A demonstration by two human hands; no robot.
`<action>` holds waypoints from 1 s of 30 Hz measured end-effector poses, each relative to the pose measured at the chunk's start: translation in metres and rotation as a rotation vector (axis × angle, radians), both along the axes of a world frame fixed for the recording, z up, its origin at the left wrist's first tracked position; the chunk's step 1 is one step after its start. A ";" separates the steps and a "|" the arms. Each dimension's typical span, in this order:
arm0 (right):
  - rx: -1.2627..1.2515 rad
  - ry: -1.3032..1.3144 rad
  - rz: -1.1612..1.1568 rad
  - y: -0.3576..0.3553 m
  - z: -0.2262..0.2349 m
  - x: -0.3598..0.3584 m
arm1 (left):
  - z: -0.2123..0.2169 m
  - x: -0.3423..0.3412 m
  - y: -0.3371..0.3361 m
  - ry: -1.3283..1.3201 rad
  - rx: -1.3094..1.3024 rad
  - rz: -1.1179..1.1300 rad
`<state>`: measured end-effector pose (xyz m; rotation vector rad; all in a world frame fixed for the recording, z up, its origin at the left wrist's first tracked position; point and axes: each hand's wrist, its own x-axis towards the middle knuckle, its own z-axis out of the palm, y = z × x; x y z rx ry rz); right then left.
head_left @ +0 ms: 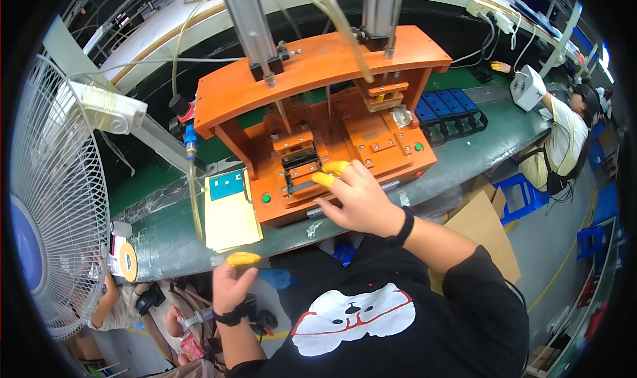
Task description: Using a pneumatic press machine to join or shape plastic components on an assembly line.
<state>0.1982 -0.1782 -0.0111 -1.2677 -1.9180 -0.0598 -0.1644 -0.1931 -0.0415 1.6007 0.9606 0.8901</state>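
An orange press fixture [371, 146] stands on the green workbench [166, 238], with two metal cylinders rising from its top plate. My right hand [355, 195], wearing yellow finger cots, reaches onto the fixture's base; its fingertips touch a small black and grey part [302, 165] seated in the left nest. Whether the fingers pinch that part I cannot tell. My left hand [231, 284], a yellow cot on the thumb, hovers at the bench's front edge below a stack of yellowish cards [229, 222], fingers loosely curled and holding nothing visible.
A white fan [56, 199] stands at the left. Blue and black trays [451, 112] lie right of the fixture. A tape roll [126, 260] sits at the bench's left end. Another person [564, 139] sits at the far right. Cardboard [481, 228] leans under the bench.
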 end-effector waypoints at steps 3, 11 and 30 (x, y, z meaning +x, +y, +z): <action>0.013 -0.209 -0.015 0.018 0.003 0.001 | -0.002 0.038 0.006 0.044 0.061 -0.039; -0.018 -0.231 0.168 0.043 0.017 0.019 | 0.024 0.088 0.060 0.201 0.250 -0.063; 0.146 2.062 0.245 -0.168 -0.105 0.264 | -0.014 0.146 0.290 0.981 0.827 -0.052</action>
